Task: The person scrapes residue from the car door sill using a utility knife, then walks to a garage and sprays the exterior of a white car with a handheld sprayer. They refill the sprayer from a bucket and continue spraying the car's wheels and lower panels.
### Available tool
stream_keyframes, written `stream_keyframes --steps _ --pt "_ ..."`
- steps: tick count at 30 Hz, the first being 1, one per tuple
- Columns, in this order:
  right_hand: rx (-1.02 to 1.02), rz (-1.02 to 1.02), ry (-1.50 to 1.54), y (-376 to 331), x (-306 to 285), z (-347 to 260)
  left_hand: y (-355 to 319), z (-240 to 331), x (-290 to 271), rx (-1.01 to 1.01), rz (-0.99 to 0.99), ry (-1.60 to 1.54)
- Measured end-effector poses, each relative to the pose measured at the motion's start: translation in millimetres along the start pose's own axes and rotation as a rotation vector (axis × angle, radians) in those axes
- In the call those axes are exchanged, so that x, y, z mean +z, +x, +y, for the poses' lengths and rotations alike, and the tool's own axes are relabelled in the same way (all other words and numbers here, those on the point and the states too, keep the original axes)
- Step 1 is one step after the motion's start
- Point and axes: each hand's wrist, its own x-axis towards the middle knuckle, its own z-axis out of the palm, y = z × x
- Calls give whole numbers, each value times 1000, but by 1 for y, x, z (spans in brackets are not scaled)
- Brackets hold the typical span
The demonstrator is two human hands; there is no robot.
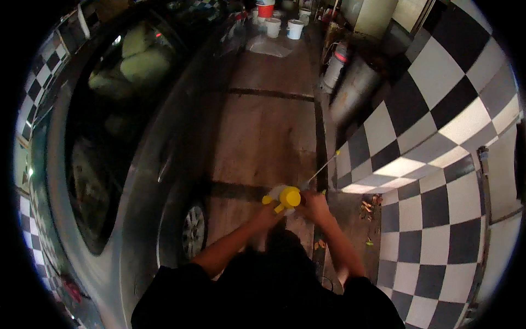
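Observation:
In front of my body I have a hand pump sprayer with a yellow top [290, 196] and a pale, whitish tank below it. A thin spray wand [323, 168] points away to the upper right and ends in a small yellow nozzle. My left hand [268, 213] is closed at the near left side of the sprayer, by its yellow handle. On the right side, my right hand [314, 206] is closed against the sprayer near the wand's base. The undersides of both hands' grips are hidden.
A dark car [142, 181] stands close on my left, its wheel [194, 231] beside my left arm. A black-and-white checkered wall [427, 219] rises on the right. Ahead on the reddish floor [268, 131] are several buckets [295, 29] and a grey metal cylinder [356, 90].

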Motion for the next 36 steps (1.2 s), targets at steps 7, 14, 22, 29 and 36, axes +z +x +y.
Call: stream_keyframes --steps 7,14,22,29,36 --pt "-119 80 47 172 -15 115 183 25 -48 -85 8 -9" --pt "-189 13 21 359 -56 191 366 65 -122 -102 -24 5" --pt "-147 -62 31 594 -74 281 617 5 -179 -70 27 37" --pt "-7 -45 7 766 -122 362 820 55 -269 -21 -98 198" --pt "380 -83 182 934 -151 477 1027 17 -345 -240 109 160"
